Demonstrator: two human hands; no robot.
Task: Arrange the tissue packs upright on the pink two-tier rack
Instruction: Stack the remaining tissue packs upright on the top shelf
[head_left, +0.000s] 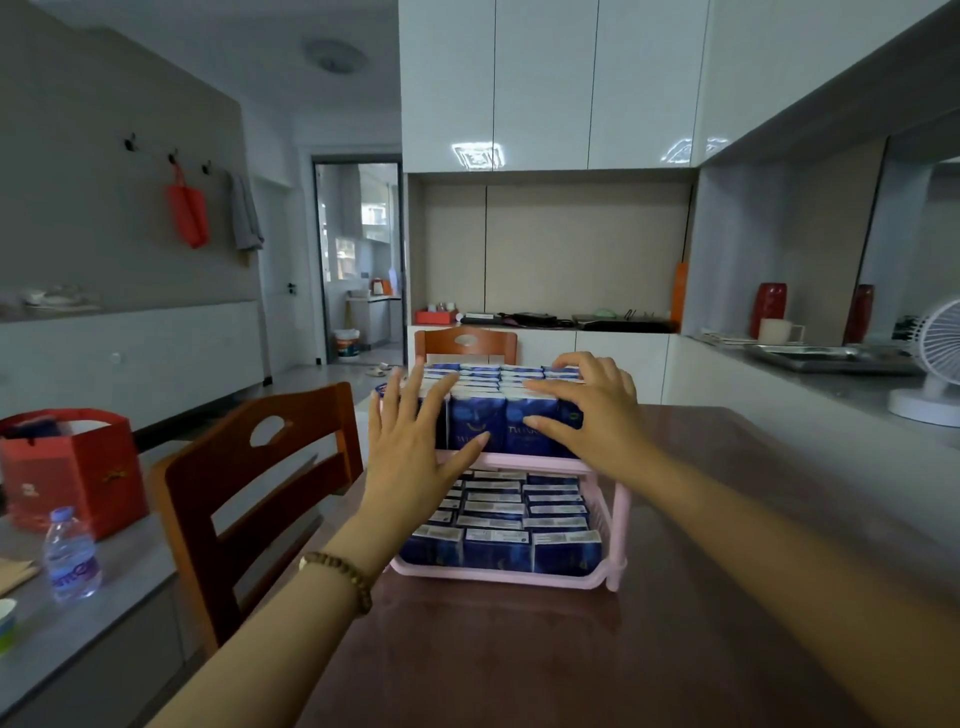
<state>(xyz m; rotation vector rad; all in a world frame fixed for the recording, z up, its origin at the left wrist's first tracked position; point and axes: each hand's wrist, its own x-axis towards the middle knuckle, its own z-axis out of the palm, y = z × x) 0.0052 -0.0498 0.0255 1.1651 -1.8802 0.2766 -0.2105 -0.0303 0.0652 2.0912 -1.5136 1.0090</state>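
Head view: blue tissue packs (478, 423), lettering blurred

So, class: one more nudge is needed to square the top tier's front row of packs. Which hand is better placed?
Probably the right hand: its fingers already lie over the top tier packs. The left hand sits at the pink rack's left edge.

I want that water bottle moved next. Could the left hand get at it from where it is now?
Probably yes. The left hand is open at the rack, holding nothing, and the bottle stands uncovered on the grey counter to its left. The chair back stands between them, so the arm would likely need to pass over it.
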